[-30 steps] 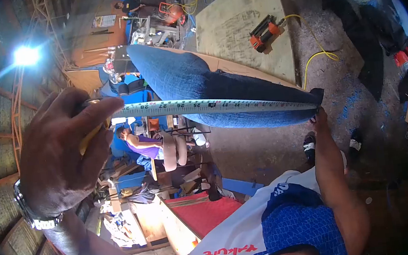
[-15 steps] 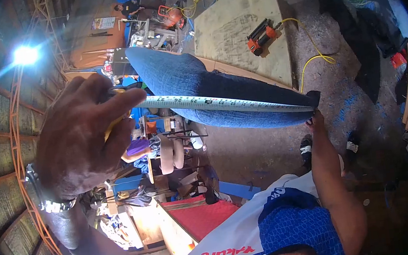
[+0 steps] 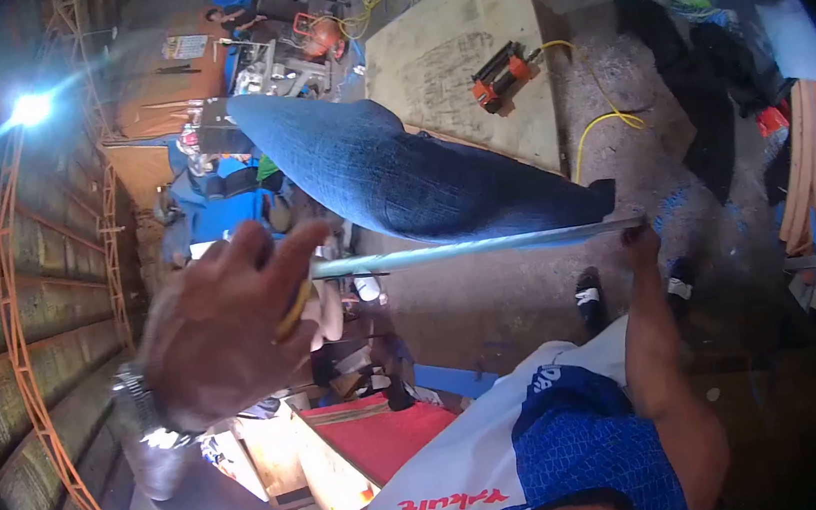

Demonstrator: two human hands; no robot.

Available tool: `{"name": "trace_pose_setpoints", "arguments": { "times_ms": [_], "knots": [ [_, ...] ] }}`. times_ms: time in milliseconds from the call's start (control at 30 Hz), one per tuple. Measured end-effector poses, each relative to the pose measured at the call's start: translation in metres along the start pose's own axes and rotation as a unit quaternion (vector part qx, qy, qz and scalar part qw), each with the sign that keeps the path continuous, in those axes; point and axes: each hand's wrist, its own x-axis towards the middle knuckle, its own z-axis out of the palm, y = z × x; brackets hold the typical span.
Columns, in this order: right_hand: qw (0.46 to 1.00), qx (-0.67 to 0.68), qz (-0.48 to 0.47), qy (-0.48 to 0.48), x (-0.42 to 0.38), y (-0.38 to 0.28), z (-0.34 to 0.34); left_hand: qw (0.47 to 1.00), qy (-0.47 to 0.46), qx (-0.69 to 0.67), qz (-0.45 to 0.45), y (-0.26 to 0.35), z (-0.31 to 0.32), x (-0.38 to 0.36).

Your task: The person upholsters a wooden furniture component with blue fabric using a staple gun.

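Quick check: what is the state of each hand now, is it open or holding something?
Left hand: closed, holding the tape measure.
Right hand: closed, holding the far end of the tape blade.

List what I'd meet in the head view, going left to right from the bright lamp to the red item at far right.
Bright lamp → wristwatch → wall poster → yellow tape measure case → orange tank → orange nail gun → its yellow hose → red item.

White-and-blue shirt [image 3: 470,449], red lettering [image 3: 453,502], silver wristwatch [image 3: 149,410].
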Motion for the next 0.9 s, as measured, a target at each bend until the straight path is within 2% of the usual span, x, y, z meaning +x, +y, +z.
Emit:
{"name": "trace_pose_setpoints", "arguments": {
  "times_ms": [67, 100, 133, 200, 233, 267, 300, 333, 367, 400, 433, 467, 533, 567, 600, 633, 700, 733, 800, 833, 900],
  "knots": [
    [0.985, 0.017, -0.058, -0.160, -0.027, -0.034, 0.002, 0.997, -0.041, -0.059, -0.025, -0.009, 0.042, -0.004],
    [0.973, -0.077, -0.137, -0.168, -0.055, -0.045, 0.035, 0.989, -0.043, -0.138, -0.016, -0.016, 0.073, -0.008],
    [0.969, -0.062, -0.157, -0.184, -0.092, -0.062, 0.072, 0.976, -0.043, -0.212, 0.013, -0.022, 0.101, -0.008],
    [0.958, -0.016, -0.130, -0.255, -0.170, -0.080, 0.181, 0.964, -0.015, -0.264, 0.040, -0.027, 0.129, -0.007],
    [0.944, -0.060, -0.145, -0.290, -0.206, -0.087, 0.234, 0.956, -0.006, -0.289, 0.056, -0.030, 0.142, -0.007],
    [0.861, -0.303, -0.279, -0.300, -0.223, -0.093, 0.263, 0.938, 0.019, -0.341, 0.050, -0.041, 0.158, -0.009],
    [0.716, -0.497, -0.420, -0.254, -0.241, -0.098, 0.292, 0.918, 0.044, -0.393, 0.045, -0.059, 0.175, -0.009],
    [0.725, -0.466, -0.433, -0.263, -0.243, -0.099, 0.302, 0.892, 0.065, -0.446, 0.033, -0.070, 0.184, -0.008],
    [0.733, -0.436, -0.445, -0.272, -0.245, -0.099, 0.312, 0.785, 0.063, -0.615, -0.022, -0.072, 0.168, -0.011],
    [0.761, -0.362, -0.465, -0.273, -0.233, -0.094, 0.317, 0.755, 0.127, -0.643, 0.010, -0.103, 0.179, -0.004],
    [0.763, -0.349, -0.490, -0.237, -0.210, -0.081, 0.306, 0.723, 0.188, -0.663, 0.047, -0.134, 0.191, 0.002],
    [0.763, -0.336, -0.514, -0.200, -0.188, -0.067, 0.295, 0.711, 0.271, -0.649, -0.001, -0.141, 0.179, 0.018],
    [0.637, -0.500, -0.587, -0.022, -0.104, -0.014, 0.209, 0.672, 0.427, -0.595, -0.112, -0.154, 0.157, 0.048],
    [0.518, -0.598, -0.607, 0.080, -0.071, 0.011, 0.167, 0.666, 0.486, -0.548, -0.141, -0.159, 0.148, 0.070],
    [0.582, -0.594, -0.550, 0.076, -0.055, 0.028, 0.142, 0.670, 0.530, -0.498, -0.150, -0.160, 0.142, 0.094],
    [0.643, -0.590, -0.483, 0.070, -0.053, 0.045, 0.120, 0.706, 0.558, -0.416, -0.129, -0.159, 0.139, 0.123],
    [0.678, -0.608, -0.410, 0.050, -0.060, 0.063, 0.102, 0.748, 0.605, -0.251, -0.105, -0.146, 0.141, 0.173],
    [0.713, -0.587, -0.383, 0.013, -0.059, 0.065, 0.107, 0.758, 0.614, -0.197, -0.100, -0.134, 0.142, 0.186],
    [0.794, -0.509, -0.324, -0.079, -0.065, 0.069, 0.121, 0.769, 0.616, -0.143, -0.099, -0.100, 0.131, 0.192],
    [0.834, -0.452, -0.288, -0.132, -0.067, 0.079, 0.119, 0.783, 0.594, -0.158, -0.088, -0.107, 0.136, 0.197],
    [0.774, -0.529, -0.347, -0.017, -0.051, 0.109, 0.114, 0.799, 0.566, -0.188, -0.073, -0.119, 0.146, 0.207]
  ]
}}
